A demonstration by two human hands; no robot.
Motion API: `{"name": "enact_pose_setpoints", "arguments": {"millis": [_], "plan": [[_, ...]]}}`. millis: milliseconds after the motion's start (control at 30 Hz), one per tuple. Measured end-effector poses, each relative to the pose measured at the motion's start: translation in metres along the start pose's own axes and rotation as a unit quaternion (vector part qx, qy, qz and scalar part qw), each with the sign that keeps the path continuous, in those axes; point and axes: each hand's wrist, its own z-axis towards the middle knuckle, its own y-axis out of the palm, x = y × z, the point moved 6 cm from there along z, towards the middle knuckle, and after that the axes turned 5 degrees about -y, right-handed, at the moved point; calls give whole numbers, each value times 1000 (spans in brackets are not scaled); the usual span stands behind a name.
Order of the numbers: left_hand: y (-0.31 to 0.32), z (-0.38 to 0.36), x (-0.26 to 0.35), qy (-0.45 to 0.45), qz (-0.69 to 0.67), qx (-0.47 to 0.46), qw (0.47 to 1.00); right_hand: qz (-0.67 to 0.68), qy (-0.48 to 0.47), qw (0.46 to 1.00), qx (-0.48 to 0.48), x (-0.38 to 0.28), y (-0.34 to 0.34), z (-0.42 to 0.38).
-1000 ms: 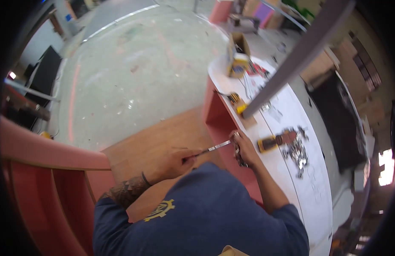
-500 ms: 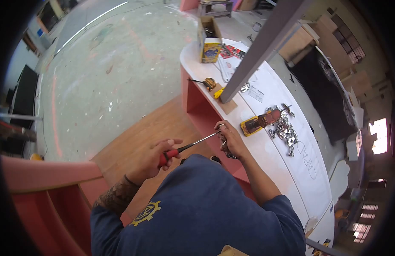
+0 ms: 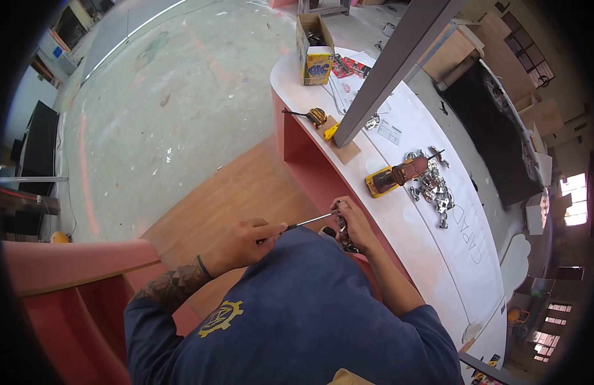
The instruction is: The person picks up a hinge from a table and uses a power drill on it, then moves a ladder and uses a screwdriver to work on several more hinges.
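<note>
My left hand point(image 3: 249, 244) is wrapped round the handle of a screwdriver, which it mostly hides. The screwdriver's metal shaft point(image 3: 315, 219) points right, its tip at the metal hinge pieces point(image 3: 344, 234) in my right hand point(image 3: 353, 224). The fingers of my right hand are closed round these shiny pieces, beside the counter's open pink side. On the white counter point(image 3: 412, 247), a yellow and red power drill point(image 3: 390, 178) lies next to a pile of metal hinges point(image 3: 433, 189).
A grey post point(image 3: 400, 70) rises from the counter. Near it are a tape measure point(image 3: 315, 117), a yellow tool point(image 3: 331, 132), papers point(image 3: 389, 131) and an open box point(image 3: 315, 54). Pink shelving point(image 3: 85, 269) stands at the lower left.
My left hand has closed further round the screwdriver, covering its red handle. My right hand and the metal pieces sit slightly lower and to the right in view.
</note>
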Motion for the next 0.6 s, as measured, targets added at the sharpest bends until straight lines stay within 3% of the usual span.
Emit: {"name": "enact_pose_setpoints", "arguments": {"millis": [33, 67, 100, 133, 200, 233, 300, 333, 400, 500, 600], "plan": [[-3, 6, 9, -1, 3, -3, 1000, 4, 0, 1000, 0, -2, -3, 0], [0, 10, 2, -166, -173, -46, 970, -16, -28, 999, 19, -7, -10, 2], [8, 8, -5, -322, -337, -85, 880, -37, -56, 997, 39, -14, -15, 1], [4, 13, -7, -322, -335, -89, 881, -34, -57, 997, 43, -17, -16, -2], [17, 7, -13, -460, -470, -188, 730, -44, -89, 995, 27, -28, -16, -9], [18, 8, -12, -460, -468, -189, 730, -42, -89, 995, 29, -28, -16, -11], [21, 13, -8, -374, -299, -217, 851, -55, -58, 996, 26, -22, -17, -14], [33, 5, -18, -378, -299, -212, 850, -55, -57, 997, 20, -18, -16, -15], [35, 7, -17, -159, -194, -83, 964, -59, -40, 997, 43, -5, -20, -18], [30, 9, -15, -125, -91, -122, 980, -53, -24, 997, 42, 4, -19, -25], [21, 16, -1, -149, -72, -144, 976, -51, -20, 997, 60, 7, -21, -27]]}}
